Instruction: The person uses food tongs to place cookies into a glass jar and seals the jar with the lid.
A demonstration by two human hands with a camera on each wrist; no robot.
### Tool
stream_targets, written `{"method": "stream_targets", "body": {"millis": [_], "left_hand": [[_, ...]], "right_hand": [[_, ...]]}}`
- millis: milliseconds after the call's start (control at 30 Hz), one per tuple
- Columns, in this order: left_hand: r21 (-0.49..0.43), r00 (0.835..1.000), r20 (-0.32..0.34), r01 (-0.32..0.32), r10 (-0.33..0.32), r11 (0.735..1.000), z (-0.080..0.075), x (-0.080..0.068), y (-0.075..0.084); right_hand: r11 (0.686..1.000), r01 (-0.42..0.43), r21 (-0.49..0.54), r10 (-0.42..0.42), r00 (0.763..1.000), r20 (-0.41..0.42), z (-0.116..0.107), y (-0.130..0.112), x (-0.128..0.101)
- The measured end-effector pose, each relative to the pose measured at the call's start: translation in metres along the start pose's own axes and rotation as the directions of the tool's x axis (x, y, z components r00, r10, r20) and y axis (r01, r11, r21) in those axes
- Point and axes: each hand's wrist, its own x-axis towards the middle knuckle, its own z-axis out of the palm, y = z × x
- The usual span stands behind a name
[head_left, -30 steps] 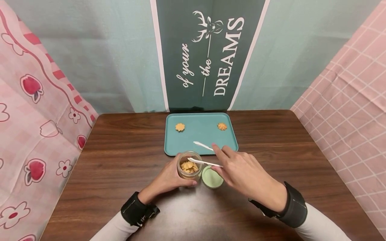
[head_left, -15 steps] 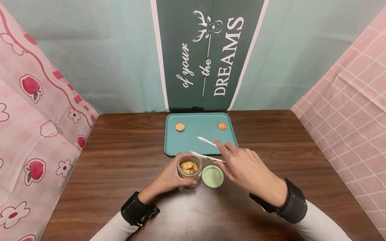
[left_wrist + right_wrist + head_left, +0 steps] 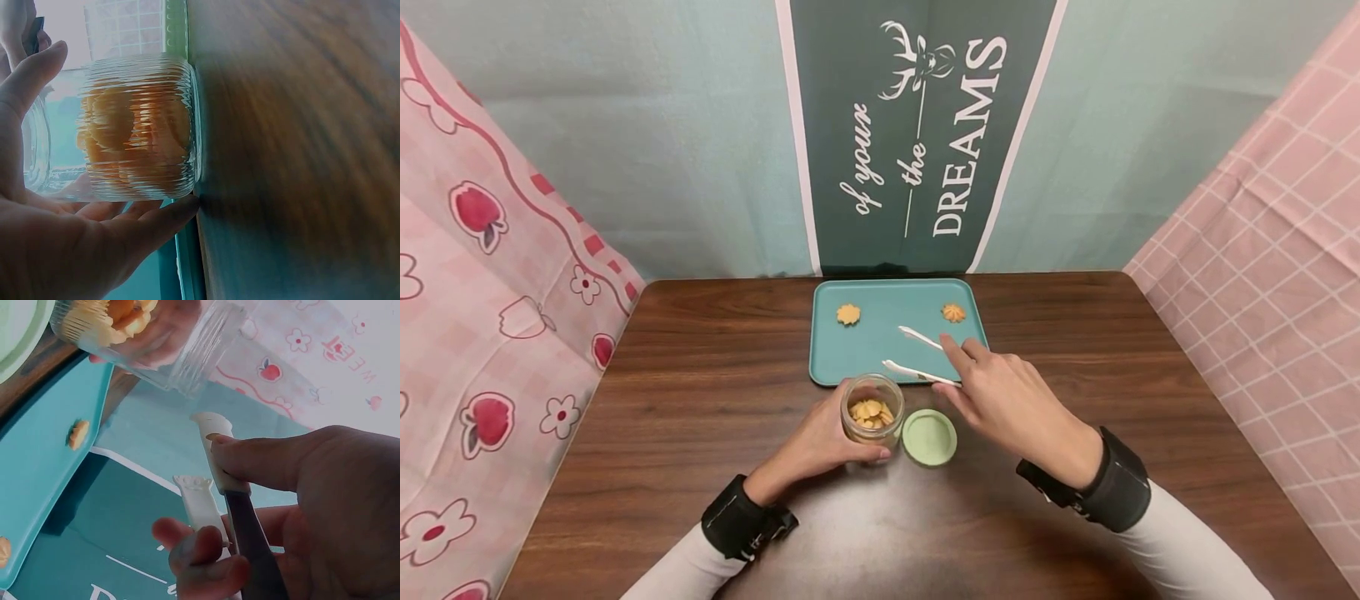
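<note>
A small ribbed glass jar (image 3: 871, 410) of golden cookies stands open on the brown table, and my left hand (image 3: 820, 442) grips it from the near side; the left wrist view shows my fingers wrapped round the jar (image 3: 140, 128). My right hand (image 3: 1000, 400) holds white plastic tongs (image 3: 917, 354), their two arms spread apart over the near edge of the teal tray (image 3: 865, 354). Nothing sits between the tong tips (image 3: 203, 462). On the tray's far side lie two cookies, one at the left (image 3: 847, 314) and one at the right (image 3: 953, 312).
The jar's pale green lid (image 3: 929, 437) lies flat on the table just right of the jar. A dark banner with white lettering hangs behind the tray. Pink patterned cloths hang at both sides of the table (image 3: 700, 375).
My right hand has lifted the tongs away from the jar's mouth and carried them back over the tray. The left hand and jar stay put.
</note>
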Motion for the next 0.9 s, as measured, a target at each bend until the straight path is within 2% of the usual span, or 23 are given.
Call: {"method": "stream_targets", "body": {"millis": [300,600,900], "left_hand": [[-0.021,1.0,0.005,0.009,-0.009,1.0,-0.001,0.0,0.001],[-0.017,1.0,0.013,0.004,-0.004,1.0,-0.001,0.0,0.0],[-0.002,1.0,0.01,0.01,-0.01,1.0,-0.002,0.0,0.002]], "right_hand": [[1.0,0.004,0.003,-0.004,1.0,-0.008,0.008,0.005,0.009],[0.999,-0.044,0.014,0.043,0.996,0.074,0.022,0.014,0.021],[0.999,-0.053,0.006,0.052,0.993,0.102,0.031,0.015,0.028]]}}
